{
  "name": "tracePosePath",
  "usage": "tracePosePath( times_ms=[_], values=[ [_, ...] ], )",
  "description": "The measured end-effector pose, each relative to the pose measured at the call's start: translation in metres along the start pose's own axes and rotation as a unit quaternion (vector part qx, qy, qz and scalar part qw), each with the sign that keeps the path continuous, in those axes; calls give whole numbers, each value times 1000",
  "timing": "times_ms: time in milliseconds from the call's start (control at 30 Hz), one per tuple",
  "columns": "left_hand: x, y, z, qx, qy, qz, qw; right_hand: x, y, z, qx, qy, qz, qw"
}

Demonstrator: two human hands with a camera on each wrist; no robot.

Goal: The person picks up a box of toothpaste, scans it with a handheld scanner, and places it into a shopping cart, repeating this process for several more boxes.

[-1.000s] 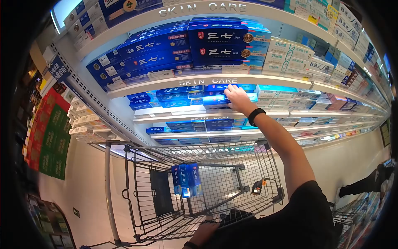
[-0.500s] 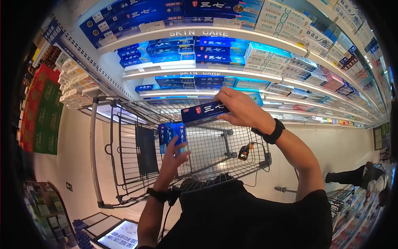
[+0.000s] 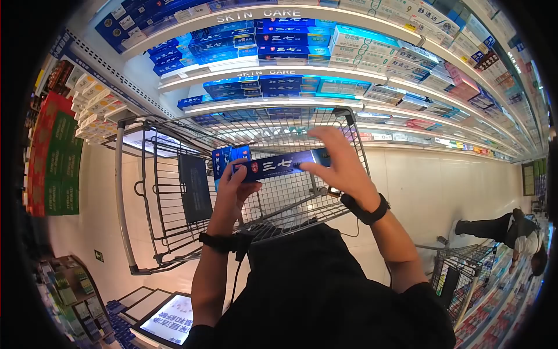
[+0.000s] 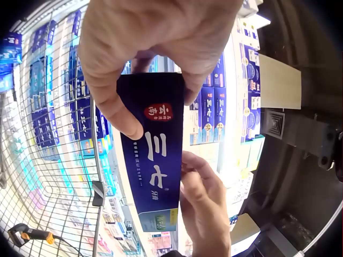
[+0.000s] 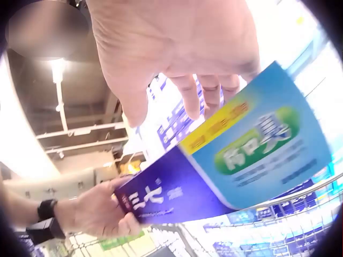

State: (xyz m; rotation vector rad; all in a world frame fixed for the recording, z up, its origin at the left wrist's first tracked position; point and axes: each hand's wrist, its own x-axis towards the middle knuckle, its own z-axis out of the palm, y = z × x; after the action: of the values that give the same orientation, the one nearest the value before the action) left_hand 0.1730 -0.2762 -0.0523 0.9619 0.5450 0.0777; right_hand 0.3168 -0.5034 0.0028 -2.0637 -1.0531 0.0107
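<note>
A long dark blue toothpaste box (image 3: 273, 167) is held over the shopping cart. My left hand (image 3: 228, 198) grips its left end, thumb and fingers on opposite sides, as the left wrist view of the box (image 4: 153, 144) shows. Around the light blue end, my right hand (image 3: 344, 171) is spread, thumb near the box's front and fingers raised apart from it. In the right wrist view, the right hand (image 5: 177, 48) hangs above that light blue end (image 5: 262, 150) with relaxed fingers. Behind the left hand, more blue toothpaste boxes (image 3: 224, 156) lie in the cart, partly hidden.
The wire shopping cart (image 3: 167, 230) stands against shelves with rows of toothpaste boxes (image 3: 293, 39). Red and green cartons (image 3: 55, 157) stand at left. A lit sign (image 3: 168, 320) is at lower left. Another person (image 3: 514, 232) and a second cart (image 3: 459, 279) are at right.
My right hand took the toothpaste box off the shelf and brought it over the cart. My left hand rose and took its left end; the right hand has loosened from it.
</note>
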Motion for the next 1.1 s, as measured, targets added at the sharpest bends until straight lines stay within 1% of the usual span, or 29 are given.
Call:
tracePosePath(
  times_ms=[33,100,133,200,300,400,533,600,700,733,800,900,1000,1100],
  values=[
    [-1,1,-2,-5,-4,5,1000,-8,9,-4,41,51,57,996],
    [-6,7,-3,5,6,19,1000,-26,30,-4,121,151,170,966],
    [-8,11,-5,8,10,19,1000,-34,34,-5,191,126,224,947],
    [-7,14,-9,3,4,21,1000,-48,38,-4,323,77,324,886],
    [-6,13,-8,-2,-18,36,999,-52,42,5,477,-23,344,808],
    [-7,14,-7,1,-18,29,999,-50,52,8,498,-20,355,791],
    [-9,13,-6,72,-45,58,995,-52,50,8,507,-10,379,774],
    [-11,13,-2,104,-47,81,990,-54,49,9,557,4,388,735],
    [-7,8,-12,17,-85,57,995,-59,50,10,617,17,392,682],
    [-6,7,-14,31,-89,66,993,-60,50,10,635,19,392,666],
    [-5,6,-15,59,-96,85,990,-63,49,10,632,15,377,677],
    [-8,12,-10,36,-89,43,994,-68,50,9,621,7,367,692],
    [-5,11,-15,69,-96,29,993,-72,50,6,600,-12,354,717],
    [-13,15,-5,99,-58,19,993,-72,46,4,576,-28,338,744]
  ],
)
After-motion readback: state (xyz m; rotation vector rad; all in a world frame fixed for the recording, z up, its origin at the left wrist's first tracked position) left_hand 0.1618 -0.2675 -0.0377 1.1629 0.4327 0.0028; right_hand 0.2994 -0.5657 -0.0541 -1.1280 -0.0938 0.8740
